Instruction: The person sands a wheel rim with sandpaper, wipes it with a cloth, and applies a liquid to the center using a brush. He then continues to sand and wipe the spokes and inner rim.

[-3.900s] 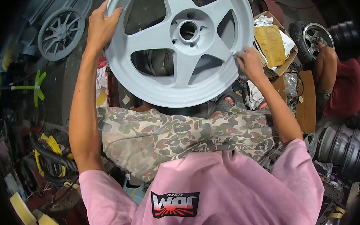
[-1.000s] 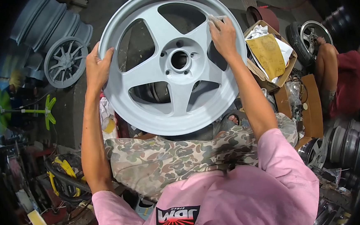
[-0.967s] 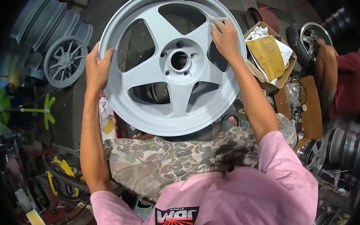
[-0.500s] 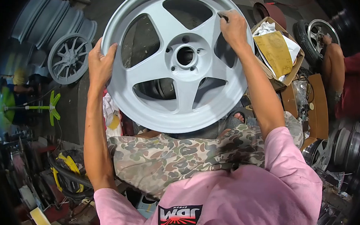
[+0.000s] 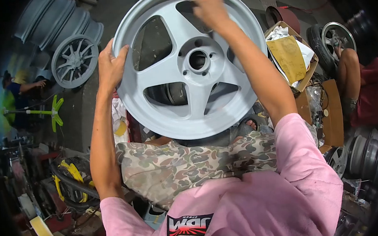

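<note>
A grey five-spoke wheel rim [image 5: 203,95] is tilted up in front of my lap, over the camouflage cloth [image 5: 191,161]. My left hand [image 5: 111,66] grips its left edge, thumb on the front lip and fingers round the outside. My right hand [image 5: 209,9] is at the top of the rim, near the upper window and a spoke. Its fingers are bent and blurred by motion; whether they hold anything small cannot be made out.
Grey rims [image 5: 75,60] are at the upper left, near a green fan [image 5: 55,112]. On the right, a cardboard box [image 5: 309,74] holds papers and sandpaper [image 5: 288,58]. Beyond it, another person [image 5: 369,89] sits by a tyred wheel [image 5: 322,40]. Yellow tape rolls [image 5: 44,233] lie lower left.
My right hand has moved up and left from the upper right spoke to the top of the rim. The rim has shifted slightly right, with my left hand still on its edge.
</note>
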`<state>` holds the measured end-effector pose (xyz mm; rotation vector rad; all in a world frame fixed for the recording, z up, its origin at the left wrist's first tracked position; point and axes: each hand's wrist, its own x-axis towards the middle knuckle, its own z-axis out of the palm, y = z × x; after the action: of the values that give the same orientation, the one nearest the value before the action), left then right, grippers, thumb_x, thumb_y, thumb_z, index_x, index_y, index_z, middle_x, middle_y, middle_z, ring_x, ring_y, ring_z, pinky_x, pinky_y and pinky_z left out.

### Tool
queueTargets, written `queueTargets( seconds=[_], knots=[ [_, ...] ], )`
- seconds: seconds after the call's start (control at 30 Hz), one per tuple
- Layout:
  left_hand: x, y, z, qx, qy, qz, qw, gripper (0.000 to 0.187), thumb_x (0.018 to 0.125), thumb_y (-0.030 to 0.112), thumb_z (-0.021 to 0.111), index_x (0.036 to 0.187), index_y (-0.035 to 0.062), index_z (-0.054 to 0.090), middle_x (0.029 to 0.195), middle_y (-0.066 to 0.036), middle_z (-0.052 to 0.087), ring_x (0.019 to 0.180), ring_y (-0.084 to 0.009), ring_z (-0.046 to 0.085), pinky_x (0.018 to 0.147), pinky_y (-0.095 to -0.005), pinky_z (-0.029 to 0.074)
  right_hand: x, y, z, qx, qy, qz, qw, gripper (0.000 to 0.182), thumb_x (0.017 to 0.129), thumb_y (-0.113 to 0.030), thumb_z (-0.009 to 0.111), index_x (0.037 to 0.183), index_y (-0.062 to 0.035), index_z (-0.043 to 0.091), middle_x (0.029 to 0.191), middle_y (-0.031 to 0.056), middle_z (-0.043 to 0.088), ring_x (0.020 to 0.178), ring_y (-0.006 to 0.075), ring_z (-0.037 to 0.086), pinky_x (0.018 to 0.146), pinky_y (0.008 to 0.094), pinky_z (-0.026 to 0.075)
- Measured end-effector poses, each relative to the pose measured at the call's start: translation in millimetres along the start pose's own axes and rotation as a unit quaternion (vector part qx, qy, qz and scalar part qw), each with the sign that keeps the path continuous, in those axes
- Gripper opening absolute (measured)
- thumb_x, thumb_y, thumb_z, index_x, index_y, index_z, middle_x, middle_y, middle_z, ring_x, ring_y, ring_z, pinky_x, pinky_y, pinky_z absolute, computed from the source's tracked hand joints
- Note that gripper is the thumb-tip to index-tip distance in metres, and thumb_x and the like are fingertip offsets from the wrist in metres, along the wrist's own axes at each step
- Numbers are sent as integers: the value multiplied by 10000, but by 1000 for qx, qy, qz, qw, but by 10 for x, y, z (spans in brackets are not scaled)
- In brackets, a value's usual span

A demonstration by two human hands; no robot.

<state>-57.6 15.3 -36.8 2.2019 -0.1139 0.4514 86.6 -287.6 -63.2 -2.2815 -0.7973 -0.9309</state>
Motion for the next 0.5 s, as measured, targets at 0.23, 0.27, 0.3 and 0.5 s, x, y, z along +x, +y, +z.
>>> queueTargets(
  seconds=[0.23, 0.27, 0.3, 0.5],
  knots=[
    [38, -74, -23, 5, -8, 6, 1000, 343, 957, 153, 655, 1263, 0, 678, 957, -96, 746, 830, -119, 639, 787, -296, 518, -1937, 298, -698, -79, -17, 312, 947, 192, 857, -69, 632, 967, 29, 754, 957, 298, 710, 954, 469, 687, 884, 539, 524],
    [46, -80, -37, 23, -6, 17, 1000, 347, 957, 160, 653, 1264, 1, 678, 958, -98, 746, 830, -122, 641, 789, -299, 518, -2101, 153, -764, -78, -30, 333, 939, 199, 863, -71, 635, 984, 20, 763, 950, 298, 714, 949, 465, 696, 887, 529, 532],
    [18, -48, -39, 17, -7, 2, 1000, 359, 955, 174, 652, 1268, -1, 676, 956, -106, 743, 838, -133, 645, 800, -308, 520, -2251, -10, -819, -76, -43, 354, 931, 206, 868, -73, 639, 1002, 10, 772, 943, 298, 717, 943, 461, 704, 890, 519, 541],
    [-5, -55, -23, 23, -1, 16, 1000, 369, 954, 178, 651, 1275, -3, 672, 944, -104, 736, 830, -132, 641, 791, -313, 519, -2836, -683, -848, -13, -117, 463, 879, 239, 844, -90, 691, 1041, 24, 765, 954, 312, 712, 943, 478, 703, 892, 529, 544]
  ],
)
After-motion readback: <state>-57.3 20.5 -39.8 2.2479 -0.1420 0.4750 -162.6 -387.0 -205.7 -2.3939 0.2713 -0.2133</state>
